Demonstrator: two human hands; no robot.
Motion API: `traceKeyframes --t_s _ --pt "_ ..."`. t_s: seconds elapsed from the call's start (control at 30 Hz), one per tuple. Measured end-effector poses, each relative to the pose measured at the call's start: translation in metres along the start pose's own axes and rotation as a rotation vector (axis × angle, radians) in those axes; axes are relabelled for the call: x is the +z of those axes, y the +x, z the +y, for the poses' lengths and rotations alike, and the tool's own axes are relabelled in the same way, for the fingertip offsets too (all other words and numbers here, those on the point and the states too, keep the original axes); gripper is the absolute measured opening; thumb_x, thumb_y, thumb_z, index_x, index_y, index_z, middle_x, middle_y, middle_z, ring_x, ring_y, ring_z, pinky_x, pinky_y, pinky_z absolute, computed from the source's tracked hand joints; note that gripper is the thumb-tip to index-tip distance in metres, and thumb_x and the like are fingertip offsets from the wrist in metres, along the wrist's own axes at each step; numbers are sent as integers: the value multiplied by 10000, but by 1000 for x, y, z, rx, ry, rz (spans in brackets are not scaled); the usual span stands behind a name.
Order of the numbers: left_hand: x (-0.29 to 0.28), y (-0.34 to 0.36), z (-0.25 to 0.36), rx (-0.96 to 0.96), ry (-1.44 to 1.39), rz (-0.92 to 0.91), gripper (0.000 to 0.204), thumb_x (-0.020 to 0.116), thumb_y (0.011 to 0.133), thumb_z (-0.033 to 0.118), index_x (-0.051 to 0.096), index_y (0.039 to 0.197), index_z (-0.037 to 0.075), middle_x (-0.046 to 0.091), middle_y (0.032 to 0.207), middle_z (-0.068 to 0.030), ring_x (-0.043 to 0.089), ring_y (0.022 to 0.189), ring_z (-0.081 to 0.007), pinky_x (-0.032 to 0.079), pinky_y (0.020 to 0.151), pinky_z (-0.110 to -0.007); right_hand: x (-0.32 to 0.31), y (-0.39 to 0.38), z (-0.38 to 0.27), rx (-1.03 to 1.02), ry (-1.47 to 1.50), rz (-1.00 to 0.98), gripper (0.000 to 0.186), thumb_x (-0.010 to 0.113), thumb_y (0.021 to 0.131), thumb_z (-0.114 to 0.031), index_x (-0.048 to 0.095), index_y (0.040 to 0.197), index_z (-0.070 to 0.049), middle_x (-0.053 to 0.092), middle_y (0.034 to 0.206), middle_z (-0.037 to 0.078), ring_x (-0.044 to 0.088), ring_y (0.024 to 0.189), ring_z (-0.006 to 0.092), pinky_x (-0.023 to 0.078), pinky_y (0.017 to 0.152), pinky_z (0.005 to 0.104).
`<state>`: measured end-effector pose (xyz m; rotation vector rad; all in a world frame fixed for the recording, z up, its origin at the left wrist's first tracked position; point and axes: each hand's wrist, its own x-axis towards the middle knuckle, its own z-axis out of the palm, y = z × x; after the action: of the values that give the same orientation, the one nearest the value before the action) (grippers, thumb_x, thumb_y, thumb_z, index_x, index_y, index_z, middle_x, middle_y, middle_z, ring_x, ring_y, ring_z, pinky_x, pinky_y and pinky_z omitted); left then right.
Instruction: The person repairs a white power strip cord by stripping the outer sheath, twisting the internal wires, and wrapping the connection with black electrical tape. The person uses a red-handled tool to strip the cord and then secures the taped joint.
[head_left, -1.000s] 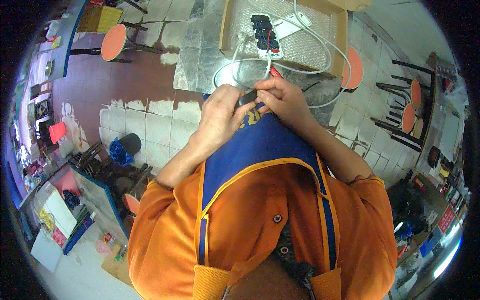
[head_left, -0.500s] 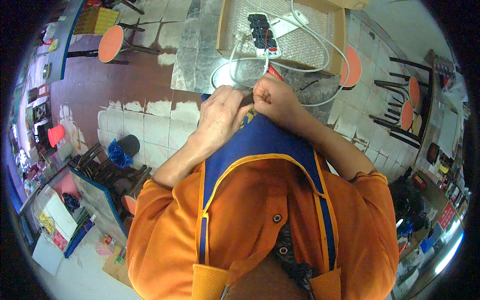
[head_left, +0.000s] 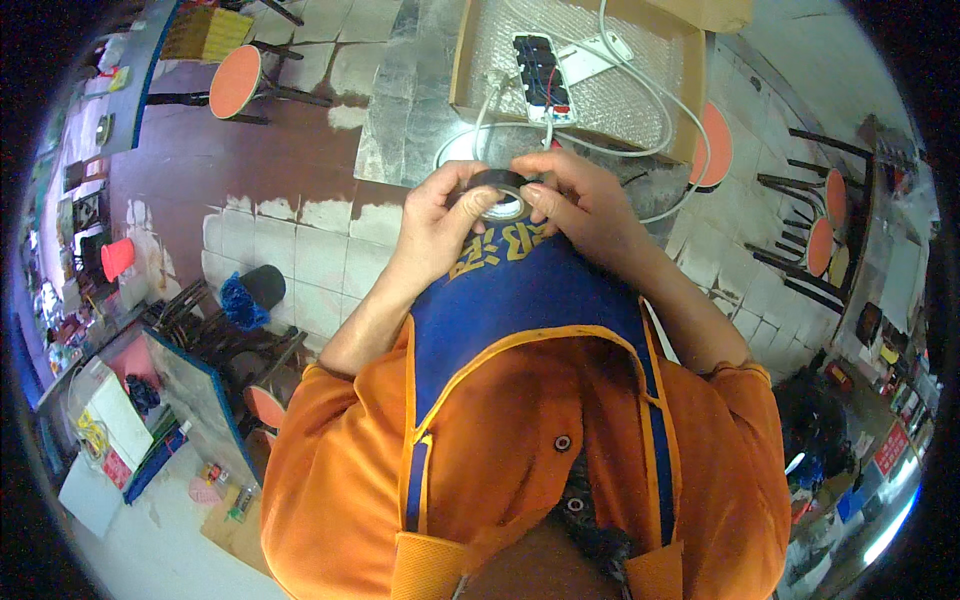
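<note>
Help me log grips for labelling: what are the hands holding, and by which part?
Both hold one roll of black tape: the left hand grips its left outer rim, the right hand pinches its right edge.

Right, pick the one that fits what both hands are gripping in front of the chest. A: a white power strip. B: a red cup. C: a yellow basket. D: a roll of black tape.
D: the left hand and right hand pinch a roll of black tape between them, while the white power strip lies apart in the cardboard box beyond.
</note>
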<state>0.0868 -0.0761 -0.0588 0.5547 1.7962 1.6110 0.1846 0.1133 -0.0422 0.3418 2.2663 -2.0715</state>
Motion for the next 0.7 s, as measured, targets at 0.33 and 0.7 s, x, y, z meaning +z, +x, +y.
traceKeyframes --t_s 0.33,0.7 --pt "-22 6 6 -4 -328 -136 275 727 928 133 623 1159 25 690 983 -21 635 877 -75 506 747 -215 -4 3 -33 151 244 -195 237 567 978 -30 560 1212 5 648 906 71 623 705 97 519 613 232" --pt "-3 -18 8 -115 -114 -369 732 788 857 149 432 1477 -8 608 1293 -98 572 1136 -142 474 969 -305 -13 0 -31 26 -98 -263 108 615 975 -107 633 1002 -3 670 748 56 645 628 105 509 556 243"
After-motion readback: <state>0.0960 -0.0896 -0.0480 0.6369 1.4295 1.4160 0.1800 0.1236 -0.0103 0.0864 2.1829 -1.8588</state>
